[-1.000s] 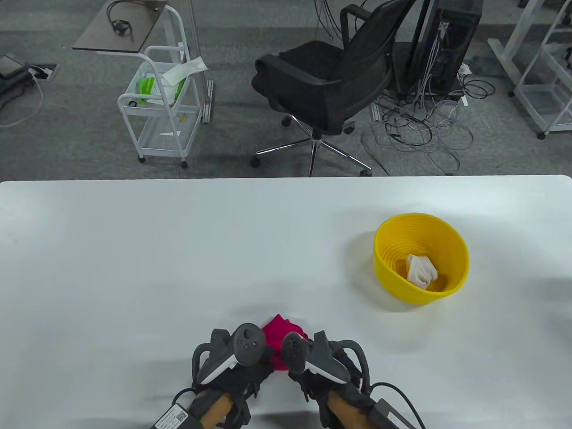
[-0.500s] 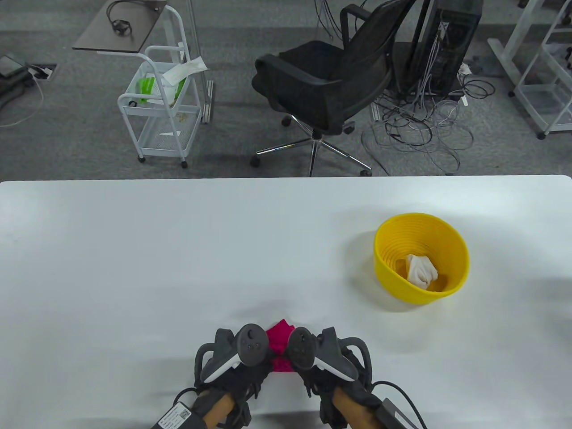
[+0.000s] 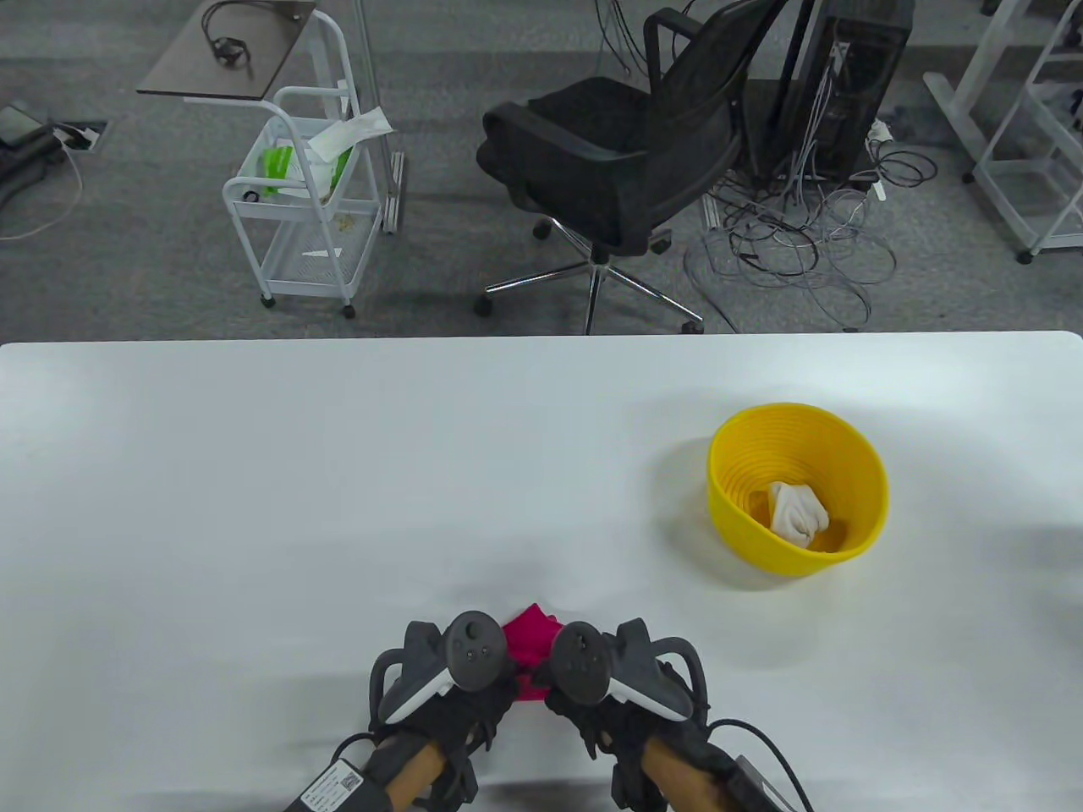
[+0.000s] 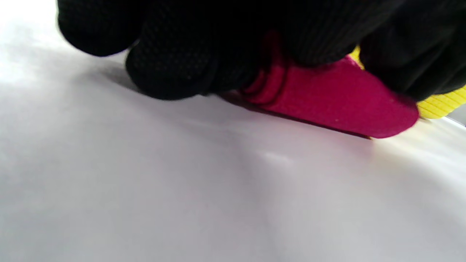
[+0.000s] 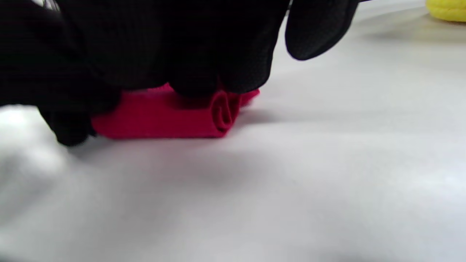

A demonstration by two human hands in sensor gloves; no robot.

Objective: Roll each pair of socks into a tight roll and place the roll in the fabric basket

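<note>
A magenta sock pair (image 3: 530,643) lies partly rolled on the white table (image 3: 338,474) near its front edge, between both hands. My left hand (image 3: 461,677) grips its left side, curled fingers (image 4: 174,69) pressing on the rolled end of the sock (image 4: 327,98). My right hand (image 3: 592,685) grips the right side, fingers (image 5: 218,65) curled over the roll (image 5: 182,112), whose spiral end shows. The yellow basket (image 3: 871,474) stands to the right, a white sock roll (image 3: 795,512) inside it.
Beyond the table's far edge are a black office chair (image 3: 626,161), a white cart (image 3: 296,211) and tangled cables (image 3: 804,245). The basket rim (image 5: 446,9) shows at the right wrist view's top right.
Both hands have drawn closer together over the sock, the right one shifting left. Less of the magenta sock shows beyond the hands than a second ago.
</note>
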